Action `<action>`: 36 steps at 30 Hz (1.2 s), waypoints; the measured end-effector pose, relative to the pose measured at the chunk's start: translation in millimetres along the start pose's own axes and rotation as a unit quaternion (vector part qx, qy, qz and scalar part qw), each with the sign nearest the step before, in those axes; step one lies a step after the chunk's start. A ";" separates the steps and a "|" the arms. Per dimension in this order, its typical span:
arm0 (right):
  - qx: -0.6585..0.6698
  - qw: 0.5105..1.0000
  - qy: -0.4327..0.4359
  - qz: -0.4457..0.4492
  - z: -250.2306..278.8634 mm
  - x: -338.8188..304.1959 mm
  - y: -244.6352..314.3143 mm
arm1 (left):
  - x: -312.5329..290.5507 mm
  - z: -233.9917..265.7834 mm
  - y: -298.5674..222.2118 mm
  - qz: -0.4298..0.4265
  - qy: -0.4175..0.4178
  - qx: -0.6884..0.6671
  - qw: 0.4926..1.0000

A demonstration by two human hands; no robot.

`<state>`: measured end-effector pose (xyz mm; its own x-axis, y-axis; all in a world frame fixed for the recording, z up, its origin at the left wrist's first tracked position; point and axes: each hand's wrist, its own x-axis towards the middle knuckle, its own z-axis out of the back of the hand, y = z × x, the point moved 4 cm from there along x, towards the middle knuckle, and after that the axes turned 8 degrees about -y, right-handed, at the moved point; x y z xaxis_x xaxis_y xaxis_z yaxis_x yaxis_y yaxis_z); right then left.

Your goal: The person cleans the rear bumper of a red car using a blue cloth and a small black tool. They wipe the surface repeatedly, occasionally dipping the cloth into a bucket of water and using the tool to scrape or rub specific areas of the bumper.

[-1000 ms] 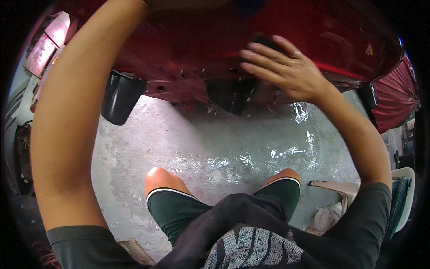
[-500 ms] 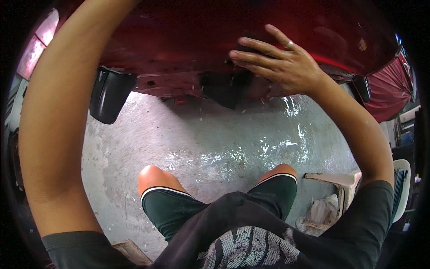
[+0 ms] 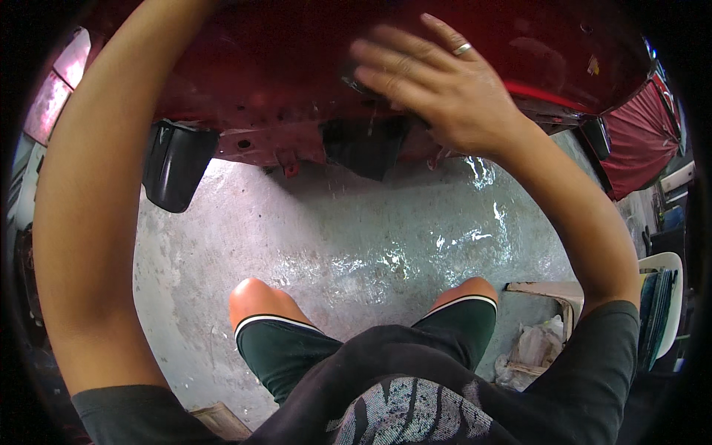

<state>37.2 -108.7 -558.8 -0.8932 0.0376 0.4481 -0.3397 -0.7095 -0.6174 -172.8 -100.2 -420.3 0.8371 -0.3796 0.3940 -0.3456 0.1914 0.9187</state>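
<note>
My right hand (image 3: pixel 437 85) lies palm-down on a red car body panel (image 3: pixel 259 67), its fingers pointing left and partly smeared by motion. A ring shows on its uppermost finger. Under the fingertips a dark flat pad (image 3: pixel 354 78) peeks out, pressed to the wet panel; most of it is hidden, and its exact kind is unclear. My left forearm (image 3: pixel 93 200) reaches up past the top edge, so the left hand is out of sight.
Black mudguards (image 3: pixel 178 167) hang below the panel at left. A dark flap (image 3: pixel 367 148) hangs near its middle. Wet concrete floor (image 3: pixel 334 222) lies beneath. At right are a pale plastic chair (image 3: pixel 549 289), a plastic bag (image 3: pixel 538 345) and a dark red cover (image 3: pixel 641 137).
My right hand has slid up and to the left over the red panel, the dark pad moving with it. My left arm has barely moved.
</note>
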 end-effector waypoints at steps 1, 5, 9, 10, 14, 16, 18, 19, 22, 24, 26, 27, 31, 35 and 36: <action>0.085 0.992 -0.052 -0.076 10.5 -7.6 -15.8 | 0.0 -3.6 3.2 -0.012 -0.006 0.006 1.000; 0.281 0.837 -0.135 -0.449 42.5 -70.9 -78.0 | -4.0 -11.7 8.9 -0.040 -0.028 0.055 0.997; 0.246 0.894 -0.133 -0.350 27.8 -90.8 -71.8 | -3.6 -8.3 11.3 -0.039 -0.012 0.030 0.999; 0.229 0.908 -0.092 -0.339 24.2 -85.4 -62.9 | -4.2 -9.2 10.6 -0.039 -0.015 0.029 0.999; 0.060 0.976 -0.044 -0.203 3.2 -74.2 -49.9 | 13.4 6.2 -0.7 0.027 0.015 -0.015 0.999; 0.021 0.979 -0.049 -0.196 2.3 -79.8 -49.9 | 3.5 -3.4 7.0 -0.004 -0.007 -0.001 1.000; -0.008 0.980 -0.072 -0.186 -1.4 -88.0 -51.8 | -1.0 -9.2 9.5 -0.025 -0.022 0.009 0.999; -0.005 0.979 -0.080 -0.186 -2.6 -90.1 -52.7 | -4.0 -10.2 10.0 -0.028 -0.024 0.011 0.999; 0.007 0.976 -0.091 -0.197 -4.9 -96.3 -59.0 | -3.6 -7.2 8.4 -0.010 -0.025 0.003 1.000; 0.018 0.975 -0.095 -0.202 -1.8 -85.0 -56.1 | 5.2 1.4 3.2 0.037 -0.012 -0.033 0.999; 0.016 0.976 -0.100 -0.193 -1.3 -65.8 -48.0 | 10.7 5.5 1.8 0.066 0.000 -0.050 0.997; 0.019 0.975 -0.113 -0.190 -9.7 -47.0 -34.5 | 11.0 9.0 4.8 0.054 0.016 -0.049 0.997; -0.009 0.982 -0.115 -0.150 -20.9 -44.8 -15.0 | -11.9 -20.8 -13.7 0.010 -0.040 0.011 0.999; -0.035 0.973 -0.138 -0.181 -10.0 -97.6 -58.9 | 4.0 -0.8 16.0 -0.031 -0.025 0.012 0.999; -0.030 0.973 -0.145 -0.177 -9.7 -105.3 -63.8 | 2.2 -6.7 14.6 -0.036 -0.043 0.026 0.998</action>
<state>150.0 -60.6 -572.9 -0.5992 0.0666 0.7978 -0.6360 -0.6449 -0.4238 -173.2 -92.3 -406.3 0.8215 -0.4676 0.3263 -0.3095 0.1148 0.9439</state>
